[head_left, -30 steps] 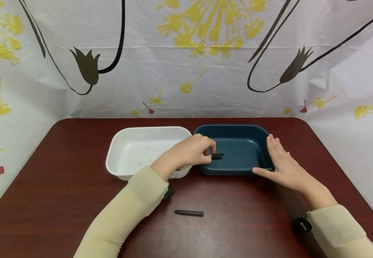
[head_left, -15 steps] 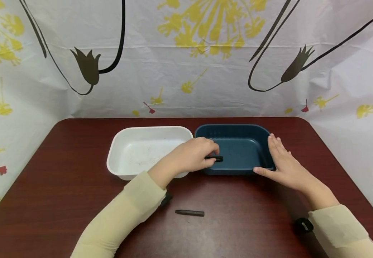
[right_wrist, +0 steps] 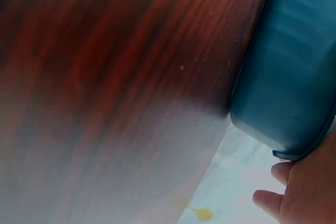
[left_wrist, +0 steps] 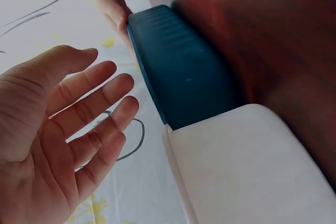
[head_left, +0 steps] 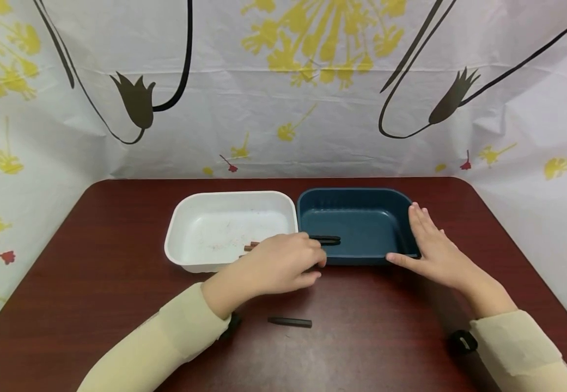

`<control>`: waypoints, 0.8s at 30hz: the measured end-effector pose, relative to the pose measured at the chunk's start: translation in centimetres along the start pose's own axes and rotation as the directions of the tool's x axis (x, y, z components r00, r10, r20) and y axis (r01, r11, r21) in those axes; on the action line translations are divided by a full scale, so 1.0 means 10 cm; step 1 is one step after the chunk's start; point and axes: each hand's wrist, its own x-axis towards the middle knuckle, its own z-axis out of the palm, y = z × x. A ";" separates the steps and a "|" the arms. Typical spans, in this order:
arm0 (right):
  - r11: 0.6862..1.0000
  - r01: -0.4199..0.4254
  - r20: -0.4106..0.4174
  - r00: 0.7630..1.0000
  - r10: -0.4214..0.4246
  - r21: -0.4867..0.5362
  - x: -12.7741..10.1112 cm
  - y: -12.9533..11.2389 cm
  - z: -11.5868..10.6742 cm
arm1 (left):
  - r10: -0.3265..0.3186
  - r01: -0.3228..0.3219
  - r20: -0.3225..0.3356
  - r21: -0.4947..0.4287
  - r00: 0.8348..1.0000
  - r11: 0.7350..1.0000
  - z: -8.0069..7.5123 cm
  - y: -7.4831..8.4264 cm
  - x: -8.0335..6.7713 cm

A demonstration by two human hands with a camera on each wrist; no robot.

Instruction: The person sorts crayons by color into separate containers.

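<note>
Just beyond left hand [head_left: 277, 265]: black crayon [head_left: 325, 239]

The table [head_left: 116, 283] is dark reddish-brown with a wood grain. One tray [head_left: 224, 209] is white, faintly smudged inside; the tray [head_left: 357, 197] beside it is deep teal blue. A black crayon [head_left: 325, 239] lies in the blue tray, another black crayon [head_left: 290, 322] on the table, and a brown crayon [head_left: 251, 246] in the white tray. Both sleeves [head_left: 160, 343] are pale cream. The backdrop [head_left: 283, 109] is white, printed with yellow dandelion heads, small red flowers and black curving stems with dark tulip shapes.
</note>
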 end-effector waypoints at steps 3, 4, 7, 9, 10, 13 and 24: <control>1.000 -0.001 0.002 1.000 0.001 -0.008 0.01 0.00 0.00 | 0.033 -0.032 0.018 -0.031 0.999 0.999 0.03 0.00 -0.08; 1.000 -0.002 0.002 1.000 0.002 -0.008 0.01 0.00 -0.01 | 0.044 -0.043 0.024 -0.043 0.999 0.998 0.04 0.00 -0.10; 1.000 -0.006 0.005 1.000 0.006 -0.005 0.00 -0.01 -0.01 | 0.073 -0.070 0.039 -0.083 0.997 0.994 0.08 -0.01 -0.15; 1.000 -0.009 0.008 1.000 0.009 -0.004 0.00 -0.01 -0.01 | 0.090 -0.084 0.052 -0.098 0.995 0.992 0.12 0.00 -0.18; 1.000 -0.010 0.010 1.000 0.010 -0.002 0.00 -0.01 -0.02 | 0.097 -0.091 0.059 -0.103 0.994 0.991 0.15 0.00 -0.19; 1.000 -0.012 0.009 1.000 0.012 -0.004 0.00 -0.01 -0.02 | 0.107 -0.101 0.075 -0.077 0.991 0.992 0.20 0.02 -0.22; 1.000 -0.011 0.005 1.000 0.012 -0.010 0.01 0.02 0.00 | 0.026 -0.016 0.204 -0.046 0.979 0.999 0.38 0.02 -0.31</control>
